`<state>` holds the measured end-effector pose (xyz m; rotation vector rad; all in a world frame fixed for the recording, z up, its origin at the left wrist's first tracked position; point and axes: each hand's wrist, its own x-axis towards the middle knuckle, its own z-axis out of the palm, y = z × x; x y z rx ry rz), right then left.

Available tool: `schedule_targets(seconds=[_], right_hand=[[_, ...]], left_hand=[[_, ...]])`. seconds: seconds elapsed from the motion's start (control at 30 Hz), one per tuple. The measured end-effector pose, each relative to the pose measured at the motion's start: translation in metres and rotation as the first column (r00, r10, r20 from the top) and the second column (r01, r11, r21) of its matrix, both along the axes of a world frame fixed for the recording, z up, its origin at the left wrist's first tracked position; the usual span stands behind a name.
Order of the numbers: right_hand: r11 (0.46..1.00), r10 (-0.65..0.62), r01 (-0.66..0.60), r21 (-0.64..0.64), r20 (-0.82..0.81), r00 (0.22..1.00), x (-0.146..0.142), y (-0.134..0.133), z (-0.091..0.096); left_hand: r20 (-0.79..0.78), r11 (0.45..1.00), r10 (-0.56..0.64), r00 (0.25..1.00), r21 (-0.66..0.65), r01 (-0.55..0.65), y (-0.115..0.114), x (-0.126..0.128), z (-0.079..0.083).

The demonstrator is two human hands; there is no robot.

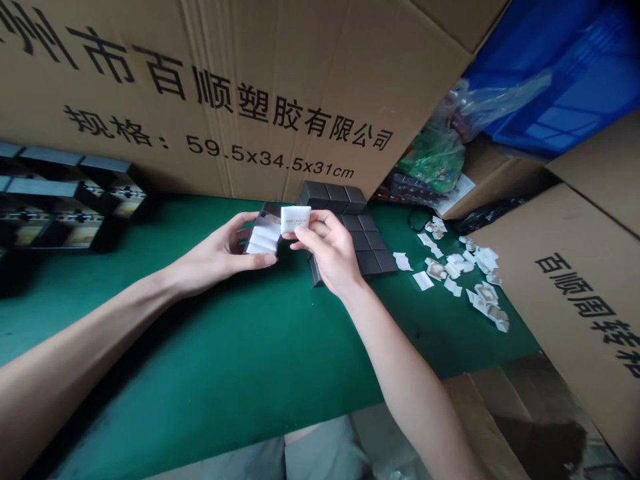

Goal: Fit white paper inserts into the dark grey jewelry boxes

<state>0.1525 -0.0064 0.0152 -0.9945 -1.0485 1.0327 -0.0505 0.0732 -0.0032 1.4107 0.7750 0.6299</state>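
My left hand [215, 257] is wrapped around a small dark box [267, 230] with glossy sides and white material showing on its near face. In my right hand [330, 250], thumb and fingers pinch a small white square pad [295, 219] with dark printed lettering too small to read surely. The pad is held up beside the box's upper right edge; whether the two touch, I cannot tell. Just beyond my right hand sits a group of closed dark grey boxes [373, 247], partly hidden by it.
Open black boxes with shiny parts inside [55, 210] are stacked at the left on the green table [210, 373]. White paper scraps [453, 267] lie at right. A large cardboard carton [240, 60] stands behind, another carton [560, 300] at right, with plastic bags [435, 157] near a blue crate [560, 80].
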Motion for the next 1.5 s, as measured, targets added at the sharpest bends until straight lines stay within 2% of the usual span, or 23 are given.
schedule_targets(seconds=[0.17,0.33,0.5,0.63,0.93,1.07,1.13,1.5], right_hand=[[0.999,-0.02,0.022,-0.023,0.071,0.997,0.002,0.0,-0.001],[0.999,0.005,-0.004,-0.037,0.046,0.999,0.001,-0.001,0.0],[0.998,-0.058,0.058,0.0,0.0,0.998,-0.001,-0.002,0.0],[0.991,-0.132,0.132,-0.002,0.086,0.988,-0.001,-0.002,-0.002],[0.97,-0.23,0.204,0.134,0.229,0.946,-0.011,-0.01,0.001],[0.925,-0.364,0.308,0.222,0.295,0.883,-0.015,-0.01,-0.004],[0.899,-0.417,0.321,0.299,0.352,0.838,-0.016,-0.011,-0.007],[0.779,-0.569,0.164,0.605,0.573,0.59,-0.023,-0.016,-0.007]], left_hand=[[0.043,0.999,0.01,0.999,-0.041,-0.008,0.001,0.0,-0.002],[0.075,0.997,-0.003,0.997,-0.073,0.009,0.001,-0.001,-0.002],[0.086,0.996,-0.012,0.996,-0.086,0.02,0.0,-0.001,0.0],[0.078,0.995,-0.012,0.997,-0.095,0.019,-0.003,-0.001,0.003],[0.045,0.994,0.006,0.999,-0.11,-0.001,-0.007,0.0,0.009],[0.047,0.994,0.009,0.999,-0.105,-0.004,-0.008,0.0,0.01],[0.037,0.996,0.005,0.999,-0.093,-0.002,-0.009,0.001,0.011],[-0.016,0.999,-0.034,0.999,-0.014,0.034,-0.012,0.003,0.014]])
